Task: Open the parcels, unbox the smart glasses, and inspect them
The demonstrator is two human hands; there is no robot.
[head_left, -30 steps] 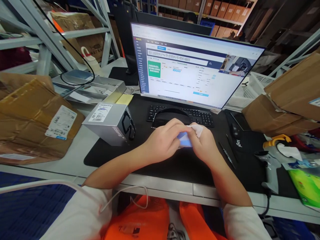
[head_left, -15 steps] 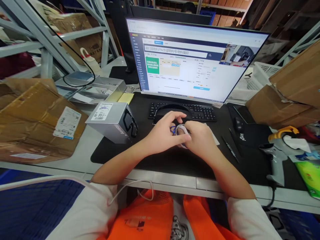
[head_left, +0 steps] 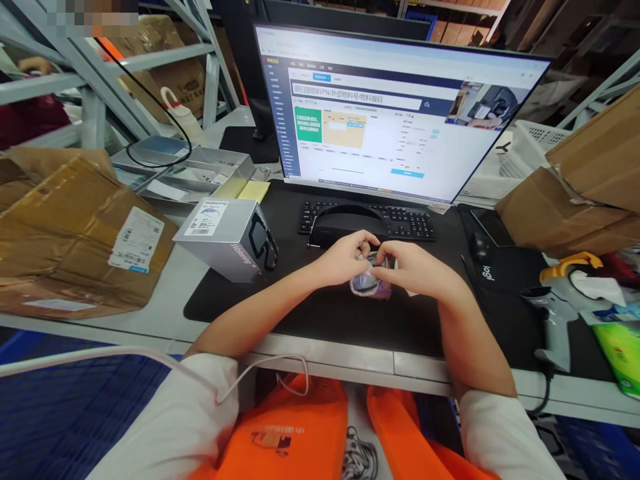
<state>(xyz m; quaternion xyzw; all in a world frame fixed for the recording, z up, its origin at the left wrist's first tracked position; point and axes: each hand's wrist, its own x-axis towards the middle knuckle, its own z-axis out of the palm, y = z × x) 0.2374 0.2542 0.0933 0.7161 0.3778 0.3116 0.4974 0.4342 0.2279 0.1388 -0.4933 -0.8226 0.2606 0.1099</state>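
In the head view my left hand [head_left: 345, 260] and my right hand [head_left: 415, 268] meet over the black desk mat, in front of the keyboard [head_left: 411, 225]. Between them is a small clear plastic bag [head_left: 369, 287] with something pale and bluish-purple inside; its contents are too blurred to name. Fingers of both hands are closed on the bag's upper edge. Just beyond lies a black zipped case [head_left: 345, 225] with a rounded top. A silver-grey box [head_left: 225, 233] with a white label and a goggle picture stands left of my left hand.
A monitor [head_left: 365, 147] rises behind the keyboard. At left stand an opened cardboard carton [head_left: 85, 247] and a grey open tray [head_left: 225, 170]. On the right are a mouse [head_left: 480, 247], a barcode scanner [head_left: 555, 323], a green packet [head_left: 620, 353] and more cartons [head_left: 560, 213].
The bag has been turned so its body shows below my fingers; before, a pale loop with blue showed between the hands. My right forearm has shifted and now hides the pen.
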